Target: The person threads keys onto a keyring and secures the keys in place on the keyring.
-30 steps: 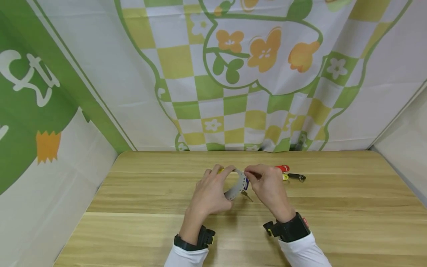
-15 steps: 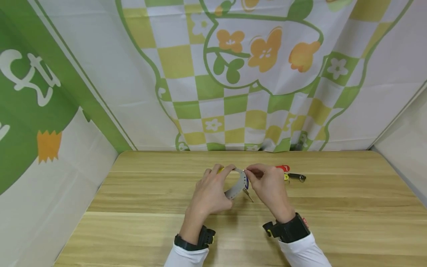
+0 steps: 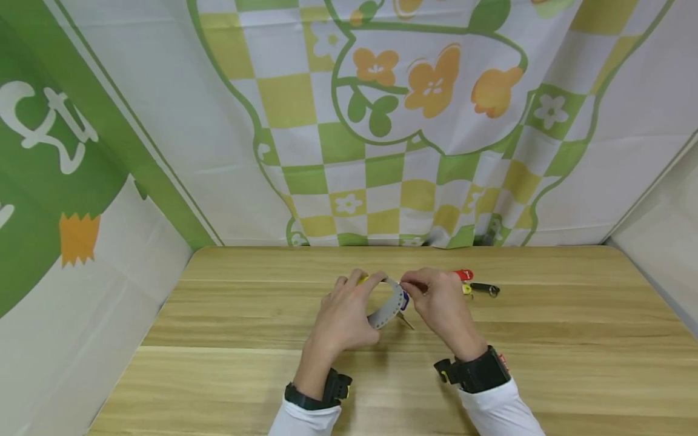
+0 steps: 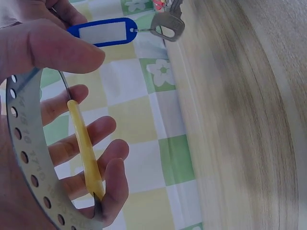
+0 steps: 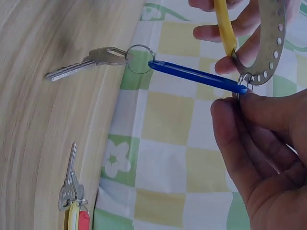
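Observation:
My left hand grips a curved metal band with a row of numbered holes and a yellow handle; its fingers curl in toward the handle. My right hand pinches a small metal ring at the band's edge, close to the end hole. Whether that ring passes through the hole is unclear. From it hangs a blue key tag with a white label, seen face-on in the left wrist view. A silver key dangles from the tag's other end on a split ring.
On the wooden table, beyond my right hand, lie a red key tag, a yellow key tag and a black key tag. Loose keys show in the right wrist view. A patterned cloth hangs behind the table.
The blue tag and its key have swung and turned slightly under the band. My right wrist has shifted a little to the right. My left hand has barely moved.

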`<state>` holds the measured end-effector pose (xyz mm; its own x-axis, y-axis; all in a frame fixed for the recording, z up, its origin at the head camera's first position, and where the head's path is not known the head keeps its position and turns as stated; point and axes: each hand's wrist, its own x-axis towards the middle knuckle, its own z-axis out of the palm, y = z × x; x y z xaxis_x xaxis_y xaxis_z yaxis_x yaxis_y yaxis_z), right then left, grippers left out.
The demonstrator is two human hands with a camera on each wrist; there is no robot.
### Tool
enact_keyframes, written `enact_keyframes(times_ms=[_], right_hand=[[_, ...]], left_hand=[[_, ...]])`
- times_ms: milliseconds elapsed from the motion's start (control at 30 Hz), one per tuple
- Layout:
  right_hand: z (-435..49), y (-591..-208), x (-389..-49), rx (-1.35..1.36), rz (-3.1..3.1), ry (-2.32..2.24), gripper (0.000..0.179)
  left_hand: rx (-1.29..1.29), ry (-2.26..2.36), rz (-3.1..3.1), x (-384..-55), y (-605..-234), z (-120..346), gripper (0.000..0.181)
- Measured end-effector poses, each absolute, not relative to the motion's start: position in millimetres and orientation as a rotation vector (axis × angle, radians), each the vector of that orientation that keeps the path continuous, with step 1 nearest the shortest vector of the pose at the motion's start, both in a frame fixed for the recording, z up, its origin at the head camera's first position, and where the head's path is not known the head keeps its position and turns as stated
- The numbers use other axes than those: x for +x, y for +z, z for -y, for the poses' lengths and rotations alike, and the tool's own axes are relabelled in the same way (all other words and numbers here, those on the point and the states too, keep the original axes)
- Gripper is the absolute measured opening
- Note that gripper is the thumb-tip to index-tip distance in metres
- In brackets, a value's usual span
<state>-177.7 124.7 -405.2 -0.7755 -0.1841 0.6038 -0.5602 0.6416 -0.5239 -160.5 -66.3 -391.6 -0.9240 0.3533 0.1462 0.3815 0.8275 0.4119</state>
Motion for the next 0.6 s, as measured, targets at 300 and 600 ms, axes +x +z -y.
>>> enact_keyframes(times_ms=[300, 600], right_hand=[[-120.6, -404.4, -174.2, 0.419, 2.412, 1.059, 0.005], [-123.3, -405.9, -177.0, 0.523, 2.386, 1.027, 0.009]], left_hand=[[-0.562, -0.712, 2.934, -161.5, -392.5, 65.6, 0.091], [-0.584, -0.687, 2.917, -160.5, -393.2, 66.3, 0.088]])
